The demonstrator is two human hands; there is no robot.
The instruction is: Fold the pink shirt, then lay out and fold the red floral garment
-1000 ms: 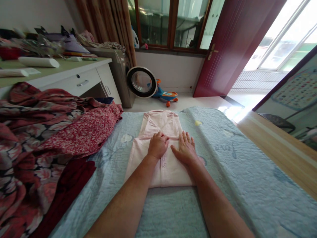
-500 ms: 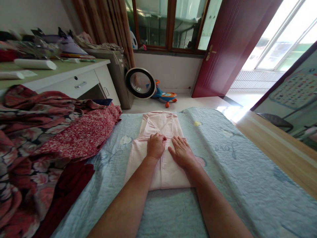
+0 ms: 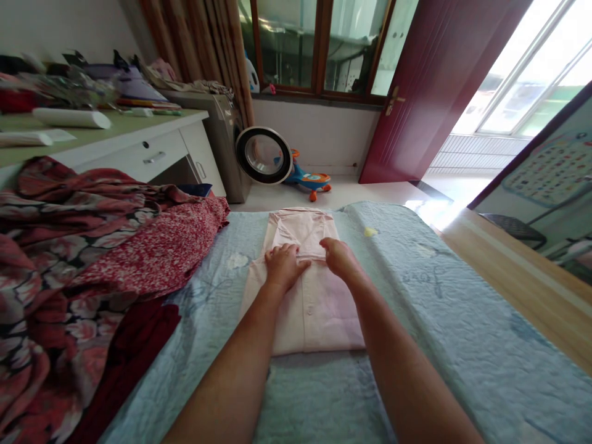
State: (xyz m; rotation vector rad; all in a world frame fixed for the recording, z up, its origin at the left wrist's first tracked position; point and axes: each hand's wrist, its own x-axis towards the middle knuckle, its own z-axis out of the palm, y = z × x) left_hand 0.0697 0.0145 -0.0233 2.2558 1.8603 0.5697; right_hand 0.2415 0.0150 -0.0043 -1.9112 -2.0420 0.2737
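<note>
A pale pink buttoned shirt (image 3: 319, 314) lies folded on the bed in front of me. Its upper flap, with the V-shaped collar area, points away from me, and a fold edge crosses it. My left hand (image 3: 284, 265) rests palm down on the left of that fold, open, with the thumb out to the right. My right hand (image 3: 341, 256) is over the right side of the same fold, its fingers curled together. Whether cloth is caught in those fingers is hidden.
A light blue quilt (image 3: 398, 296) covers the bed. Floral red garments (image 3: 102, 246) and a dark red cloth (image 3: 134, 339) are heaped on the left. Beyond stand a green-topped desk (image 3: 139, 132), a washing machine with its round door (image 3: 264, 155) open, and a blue-orange toy (image 3: 309, 179).
My right hand has gone from lying flat to fingers curled, moving slightly away from me. My left hand has shifted left along the fold and its fingers have spread out.
</note>
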